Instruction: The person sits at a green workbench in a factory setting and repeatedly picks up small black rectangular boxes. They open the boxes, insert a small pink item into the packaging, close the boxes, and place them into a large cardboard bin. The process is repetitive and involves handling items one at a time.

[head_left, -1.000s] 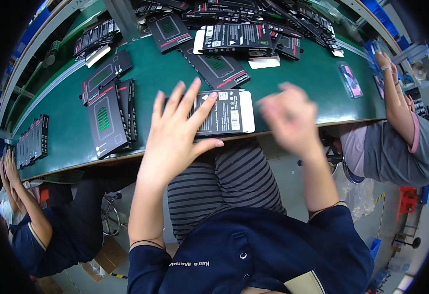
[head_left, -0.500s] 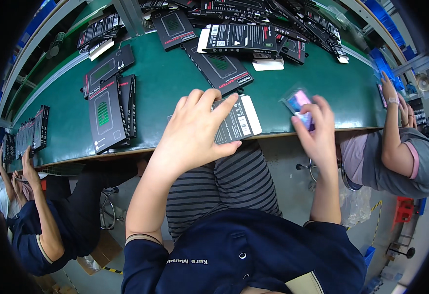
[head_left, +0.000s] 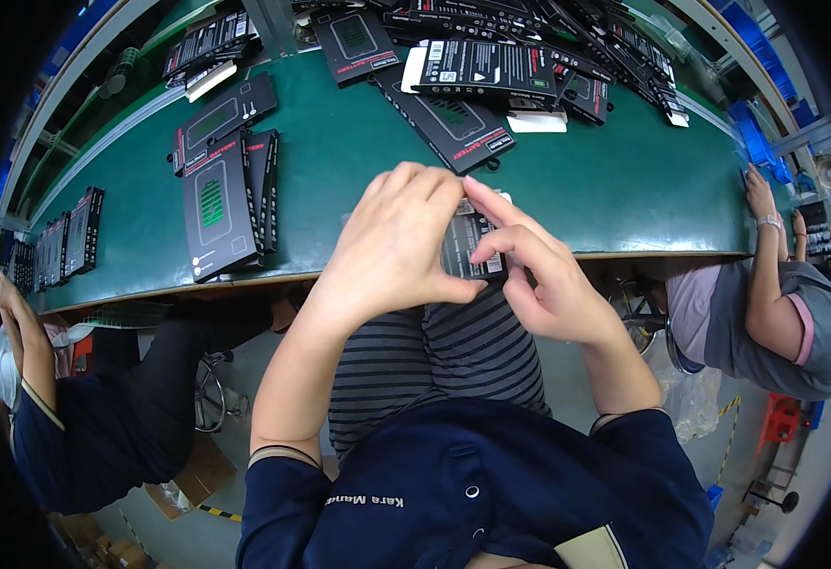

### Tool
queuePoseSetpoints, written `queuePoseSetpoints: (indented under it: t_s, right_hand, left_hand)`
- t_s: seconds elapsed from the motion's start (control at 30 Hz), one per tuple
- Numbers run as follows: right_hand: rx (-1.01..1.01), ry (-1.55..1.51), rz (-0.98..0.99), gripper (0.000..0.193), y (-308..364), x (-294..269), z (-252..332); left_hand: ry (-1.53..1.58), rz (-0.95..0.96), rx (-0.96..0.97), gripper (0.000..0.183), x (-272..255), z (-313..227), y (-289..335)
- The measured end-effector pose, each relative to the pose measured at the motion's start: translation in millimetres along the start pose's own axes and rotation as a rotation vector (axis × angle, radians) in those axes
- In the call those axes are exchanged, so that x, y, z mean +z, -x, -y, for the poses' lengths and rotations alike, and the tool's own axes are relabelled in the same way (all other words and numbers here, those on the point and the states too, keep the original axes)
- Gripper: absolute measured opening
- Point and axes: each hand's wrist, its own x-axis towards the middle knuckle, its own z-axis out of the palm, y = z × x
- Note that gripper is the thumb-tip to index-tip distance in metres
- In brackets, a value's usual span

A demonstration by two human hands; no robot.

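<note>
Under my left hand [head_left: 387,242] a flat black battery box [head_left: 460,245] lies at the table's front edge, printed side up. The fingers arch over its far side and the thumb presses at the near side, so much of the box is covered. My right hand [head_left: 538,275] is at the box's right end, its index fingertip at the far corner and the other fingers curled in. What those fingers hold is mostly hidden; the glossy clear packet cannot be made out clearly. Just beyond the hands lies another black battery box [head_left: 458,123] with a green battery picture.
Several black boxes [head_left: 218,213] overlap at the left of the green table [head_left: 614,204]. A large heap of boxes [head_left: 491,71] rises at the back. Co-workers sit on both sides, one with an arm [head_left: 766,247] at the table's right end.
My right hand has moved left from over the table to the box's right end, bringing the clear packet there. My left hand stays on the box.
</note>
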Motion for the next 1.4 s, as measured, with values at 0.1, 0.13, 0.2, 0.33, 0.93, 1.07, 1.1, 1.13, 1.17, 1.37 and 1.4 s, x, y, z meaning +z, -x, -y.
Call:
queuePoseSetpoints:
  t_s: [0.1, 0.13, 0.2, 0.33, 0.93, 1.07, 1.1, 1.13, 1.17, 1.37, 1.4]
  right_hand:
    - [-0.056, -0.373, -0.246, 0.041, -20, 8, 18]
    - [-0.063, -0.504, -0.353, 0.043, -26, 10, 25]
    - [0.043, -0.869, -0.354, 0.042, -39, 14, 39]
    - [-0.087, -0.969, -0.291, 0.027, -58, 30, 31]
    - [-0.375, -0.31, -0.571, 0.045, -61, 75, -12]
    - [-0.601, -0.054, -0.501, 0.033, -64, 73, -2]
    - [-0.665, 0.075, -0.421, 0.024, -63, 70, 3]
    - [-0.734, 0.196, -0.351, 0.017, -63, 64, 12]
    - [-0.763, 0.291, -0.211, 0.017, -64, 66, 24]
    - [-0.809, 0.434, 0.001, 0.018, -133, 94, -1]
    - [-0.727, 0.469, -0.06, 0.023, -152, 94, -12]
  left_hand:
    - [0.186, -0.274, 0.003, 0.087, -2, -2, -2]
    - [0.231, -0.409, 0.007, 0.088, -1, -5, -4]
    - [0.241, -0.684, 0.118, 0.089, 4, -8, -4]
    - [0.741, -0.914, 0.08, 0.058, 21, -16, -1]
    - [0.602, -0.962, 0.166, 0.017, 5, 12, 4]
    - [0.93, -0.872, -0.281, 0.041, -17, 2, 23]
    - [1.472, -0.783, -0.506, 0.055, -26, -9, 29]
    - [1.659, -0.558, -0.476, 0.074, -34, -3, 40]
    - [1.482, -0.442, -0.38, 0.071, -48, -7, 47]
    - [0.512, -0.876, -0.438, 0.057, -88, 50, 90]
    - [0.418, -0.777, -0.57, 0.05, -92, 72, 101]
